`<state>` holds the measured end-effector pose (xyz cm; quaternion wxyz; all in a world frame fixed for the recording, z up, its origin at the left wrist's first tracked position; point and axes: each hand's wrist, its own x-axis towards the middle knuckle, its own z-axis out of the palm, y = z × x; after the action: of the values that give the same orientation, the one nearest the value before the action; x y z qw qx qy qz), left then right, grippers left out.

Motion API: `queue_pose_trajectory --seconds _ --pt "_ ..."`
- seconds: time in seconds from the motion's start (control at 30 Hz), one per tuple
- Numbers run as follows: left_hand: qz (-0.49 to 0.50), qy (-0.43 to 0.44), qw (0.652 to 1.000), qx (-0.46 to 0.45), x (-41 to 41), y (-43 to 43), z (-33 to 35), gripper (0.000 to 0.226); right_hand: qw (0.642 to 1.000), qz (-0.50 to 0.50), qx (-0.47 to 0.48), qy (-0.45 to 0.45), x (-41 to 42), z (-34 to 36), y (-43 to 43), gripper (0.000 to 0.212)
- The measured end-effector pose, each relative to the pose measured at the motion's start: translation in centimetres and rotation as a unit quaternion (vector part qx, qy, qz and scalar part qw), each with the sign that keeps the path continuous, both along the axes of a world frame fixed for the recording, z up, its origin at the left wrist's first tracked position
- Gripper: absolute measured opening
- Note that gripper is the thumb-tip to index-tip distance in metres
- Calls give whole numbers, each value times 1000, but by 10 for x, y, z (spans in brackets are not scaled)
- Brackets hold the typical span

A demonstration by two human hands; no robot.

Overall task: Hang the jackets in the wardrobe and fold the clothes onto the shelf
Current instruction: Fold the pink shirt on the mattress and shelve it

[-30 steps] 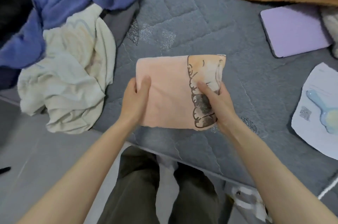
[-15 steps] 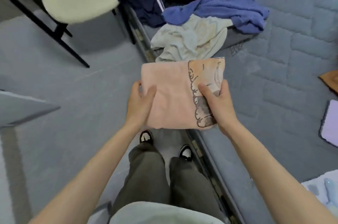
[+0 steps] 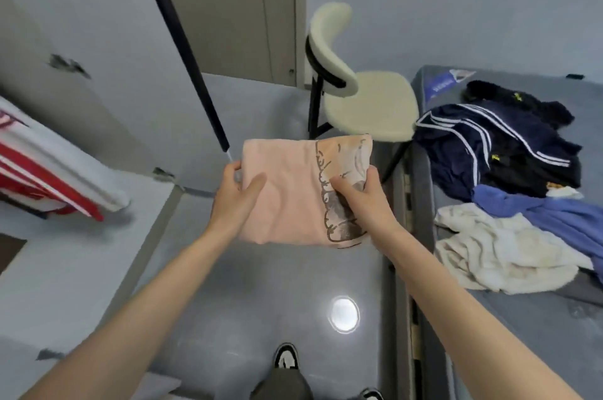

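Note:
A folded pink shirt (image 3: 290,197) with a brown drawn print is held flat in the air over the grey floor. My left hand (image 3: 236,194) grips its left edge and my right hand (image 3: 362,200) grips its printed right side. On the grey mattress (image 3: 522,327) to the right lie a cream garment (image 3: 499,249), a blue garment (image 3: 548,216) and a navy jacket (image 3: 489,145) with white stripes. A red and white striped garment (image 3: 49,171) lies on the white surface at the left.
A cream padded chair (image 3: 365,105) with black legs stands ahead beside the mattress. A black pole (image 3: 182,47) slants down in front of a white door panel at the left. A grey door is at the back. My shoes show at the bottom.
I have turned left away from the mattress, carrying the folded pink shirt off it. The chair, the white panels and the striped garment have come into view.

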<state>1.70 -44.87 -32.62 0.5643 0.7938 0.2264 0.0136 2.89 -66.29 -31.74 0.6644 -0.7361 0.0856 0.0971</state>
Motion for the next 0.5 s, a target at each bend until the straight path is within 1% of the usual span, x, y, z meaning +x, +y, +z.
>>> queue_pose_trajectory --seconds 0.07,0.2,0.33,0.5 --pt "38 -25 999 3 11 39 27 40 999 43 2 -20 25 27 40 39" --pt "114 -93 989 10 25 108 87 33 991 115 12 -67 66 88 116 42" --pt "191 -159 969 12 35 170 144 27 978 179 36 -104 101 148 184 37" --pt "258 -232 938 26 45 230 216 33 956 238 64 -160 137 217 258 30"
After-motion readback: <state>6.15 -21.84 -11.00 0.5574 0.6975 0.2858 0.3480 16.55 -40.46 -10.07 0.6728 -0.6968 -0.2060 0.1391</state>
